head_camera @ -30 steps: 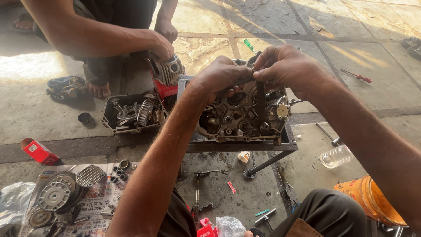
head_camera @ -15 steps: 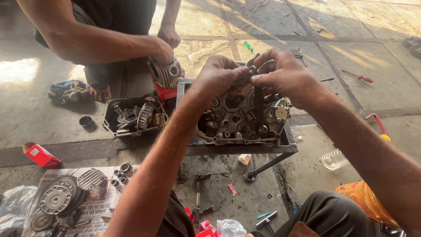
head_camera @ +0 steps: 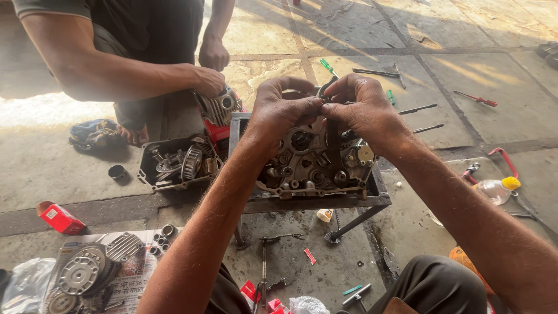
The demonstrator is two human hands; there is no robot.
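Grey engine case (head_camera: 314,166) lies open-side up on metal stand (head_camera: 325,200); gears exposed.

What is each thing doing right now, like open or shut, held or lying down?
Left hand: fingers pinched on a small dark part.
Right hand: pinched on the same part.
Engine case: open, gears showing, on the metal stand.
Cylinder head: held by another person's hand.
Clear bottle: lying down, yellow cap on.
Green screwdriver: lying on the floor.
Red box: lying on its side.
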